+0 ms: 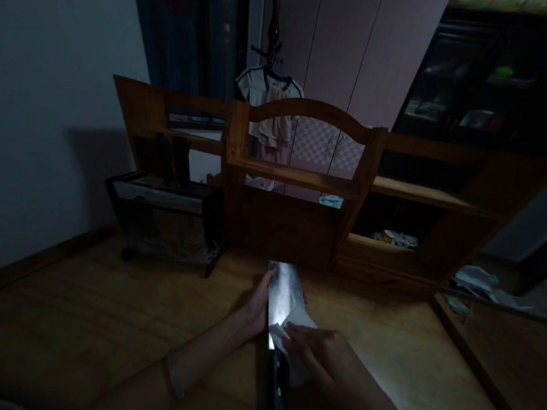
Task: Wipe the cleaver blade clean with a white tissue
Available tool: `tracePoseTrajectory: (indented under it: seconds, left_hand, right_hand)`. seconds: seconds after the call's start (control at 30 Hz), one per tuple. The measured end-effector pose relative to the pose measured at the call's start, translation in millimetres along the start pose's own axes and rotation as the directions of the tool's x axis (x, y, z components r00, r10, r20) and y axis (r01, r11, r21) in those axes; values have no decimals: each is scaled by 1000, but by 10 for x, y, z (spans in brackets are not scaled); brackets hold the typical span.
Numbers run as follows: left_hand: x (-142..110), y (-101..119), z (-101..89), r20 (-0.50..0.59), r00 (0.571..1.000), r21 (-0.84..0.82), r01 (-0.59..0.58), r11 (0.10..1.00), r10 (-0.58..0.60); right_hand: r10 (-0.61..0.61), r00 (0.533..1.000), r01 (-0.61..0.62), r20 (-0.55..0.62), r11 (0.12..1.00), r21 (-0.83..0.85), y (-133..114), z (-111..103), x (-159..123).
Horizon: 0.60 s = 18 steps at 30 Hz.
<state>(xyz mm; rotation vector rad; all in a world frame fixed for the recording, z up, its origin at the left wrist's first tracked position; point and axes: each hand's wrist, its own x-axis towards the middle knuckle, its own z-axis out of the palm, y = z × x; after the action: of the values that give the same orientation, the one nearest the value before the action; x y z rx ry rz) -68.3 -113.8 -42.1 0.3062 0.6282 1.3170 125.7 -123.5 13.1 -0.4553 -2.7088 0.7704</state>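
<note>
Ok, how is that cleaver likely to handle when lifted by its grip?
The cleaver should stay stiff and feel fairly heavy for its size, as its broad blade looks like metal. It will probably tip blade-down, with that wide blade reaching beyond the black handle. Its shiny face may be slippery.

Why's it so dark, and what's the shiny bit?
Head view: dim light all over, with the dark glass-fronted cabinet nearly black; bright glare on the broad silver metal blade, softer shine on the yellowish wooden tabletop; soft shadow on the pale wall; fine details look smeary.
</note>
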Motion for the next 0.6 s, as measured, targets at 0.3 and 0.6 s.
tracePoseTrajectory:
  seconds: [0.3, 0.6]
  left_hand:
    - [2, -13, 7, 28, 1000, -37, 1, 999, 0]
    - [-27, 8, -14, 59, 998, -4, 1, 1000, -1]
  right_hand:
    - [90, 996, -88, -1, 964, -251, 51, -41, -49]
    - [39, 999, -27, 24, 922, -387, 142, -32, -78]
